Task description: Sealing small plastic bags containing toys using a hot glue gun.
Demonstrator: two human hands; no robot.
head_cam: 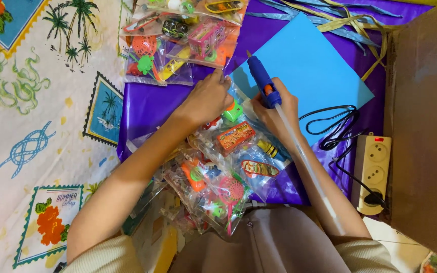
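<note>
The right hand [278,108] is closed around a blue glue gun [262,81], fingers clamped on its handle, the nozzle pointing toward the far edge of the purple cloth [147,103]. A long clear glue stick [309,169] comes out of its back, along the forearm. The left hand [209,97] presses down with fingers together on a clear bag of small toys [233,136], near the middle of the cloth. To glue well, I think the left hand should keep the bag flat and stay away from the hot nozzle. The blue paper sheet [312,71] lies just beside, and the black cord [337,126] runs to the power strip [374,172] at the right edge
</note>
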